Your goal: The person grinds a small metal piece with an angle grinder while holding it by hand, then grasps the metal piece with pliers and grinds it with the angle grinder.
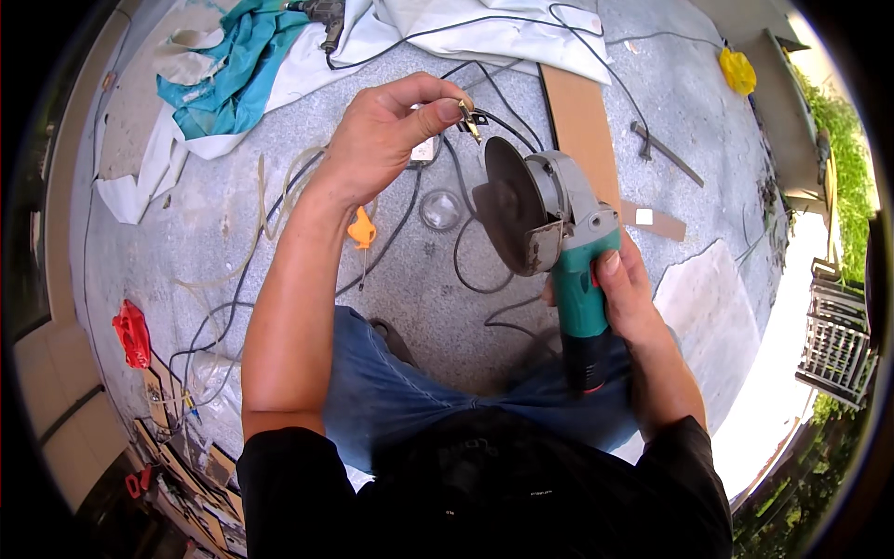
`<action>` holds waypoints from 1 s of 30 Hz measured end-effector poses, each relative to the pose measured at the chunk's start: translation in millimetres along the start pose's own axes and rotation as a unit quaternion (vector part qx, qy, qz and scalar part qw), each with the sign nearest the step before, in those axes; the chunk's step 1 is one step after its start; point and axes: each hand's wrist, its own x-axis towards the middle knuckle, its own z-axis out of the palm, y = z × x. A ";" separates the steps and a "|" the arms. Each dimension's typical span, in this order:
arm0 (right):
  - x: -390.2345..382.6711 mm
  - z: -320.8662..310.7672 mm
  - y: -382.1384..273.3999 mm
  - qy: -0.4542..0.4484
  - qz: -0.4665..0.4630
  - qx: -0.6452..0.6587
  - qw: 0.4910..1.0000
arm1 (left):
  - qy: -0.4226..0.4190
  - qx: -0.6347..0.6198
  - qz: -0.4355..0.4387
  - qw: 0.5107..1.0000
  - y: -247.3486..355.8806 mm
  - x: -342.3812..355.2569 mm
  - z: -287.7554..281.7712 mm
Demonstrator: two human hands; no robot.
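Observation:
My left hand (386, 130) pinches a small brass-coloured metal piece (469, 121) between thumb and fingers; its exact kind is too small to make out. A black bit shows beside it. Wrapped round the green body of an angle grinder (583, 289) is my right hand (626, 293). The grinder's grey head points up, and its dark disc (503, 210) is turned toward my left hand. The metal piece lies close to the disc's upper edge; whether they touch, I cannot tell. Both hands are raised above my knees.
Black cables (410, 219) loop over the grey floor. An orange-handled screwdriver (362, 229), a clear round object (440, 211) and a brown board (579, 121) lie around me. Farther off are a hammer (666, 154), a power drill (326, 17) and teal cloth (223, 79). Wood scraps (182, 466) sit at left.

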 end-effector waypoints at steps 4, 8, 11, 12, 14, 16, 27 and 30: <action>-1.7 -2.7 0.0 0.000 0.007 -0.011 1.000 | -0.008 0.028 -0.037 0.999 6.3 -0.2 4.4; -1.5 -0.6 -1.2 -0.001 0.014 -0.012 1.000 | -0.010 0.059 -0.050 0.997 8.0 0.3 5.3; -1.0 -1.2 0.3 0.001 0.012 -0.017 1.000 | -0.012 0.072 -0.054 0.996 5.5 0.6 3.2; -0.4 -1.1 0.5 -0.004 0.011 -0.016 1.000 | -0.014 0.070 -0.054 0.996 4.0 0.5 2.0; 0.3 -1.6 1.1 -0.008 0.011 -0.016 1.000 | -0.013 0.067 -0.054 0.996 2.9 -0.3 1.3; 0.3 -2.9 2.0 -0.016 0.006 -0.018 1.000 | -0.014 0.063 -0.055 0.996 2.3 0.0 1.7; 0.3 -3.0 1.9 -0.009 0.005 -0.021 1.000 | -0.014 0.101 -0.071 0.992 2.0 0.2 6.5; 1.1 -1.8 0.9 -0.011 0.003 -0.023 1.000 | -0.014 0.109 -0.058 0.992 -0.7 0.4 7.1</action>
